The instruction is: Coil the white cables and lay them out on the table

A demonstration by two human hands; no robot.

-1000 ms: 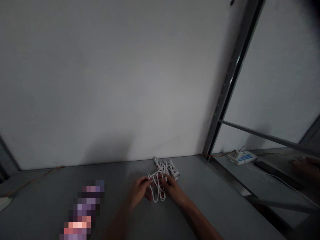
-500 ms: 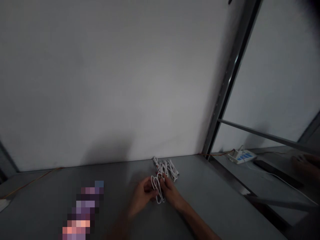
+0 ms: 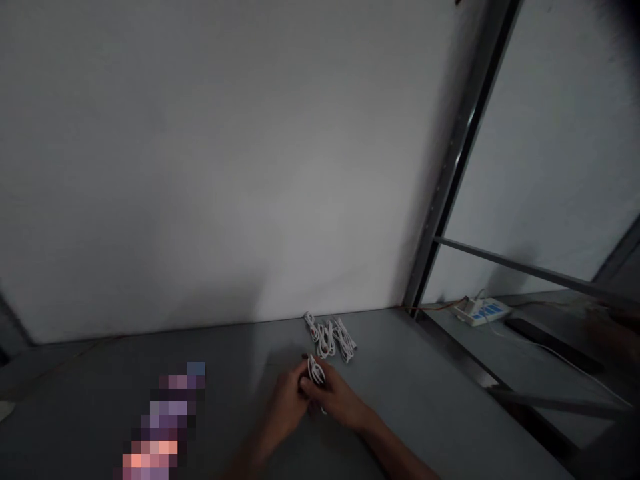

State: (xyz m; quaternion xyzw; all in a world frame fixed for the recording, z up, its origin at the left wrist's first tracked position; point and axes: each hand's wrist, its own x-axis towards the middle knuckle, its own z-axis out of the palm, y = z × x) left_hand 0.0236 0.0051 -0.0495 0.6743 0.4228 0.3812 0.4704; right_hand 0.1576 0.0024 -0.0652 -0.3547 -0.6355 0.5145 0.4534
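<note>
A white cable (image 3: 316, 371), looped into a small coil, is between my two hands above the grey table. My left hand (image 3: 291, 393) has its fingers closed around the coil from the left. From the right, my right hand (image 3: 336, 393) grips it, thumb across the loops. A short piece of cable hangs below the hands. Just behind them on the table lie several coiled white cables: one at the left (image 3: 311, 327), one in the middle (image 3: 326, 339) and one at the right (image 3: 345, 340).
The grey table (image 3: 225, 373) meets a pale wall. A pixelated object (image 3: 165, 420) lies at the left. Beyond a metal post (image 3: 450, 180) at the right are a white power strip (image 3: 483, 311), a dark long object (image 3: 553, 345) and another person's blurred hand (image 3: 607, 327).
The loops in my hands, wide and loose before, are now gathered into a smaller, tighter bundle. Both hands have come closer together around it.
</note>
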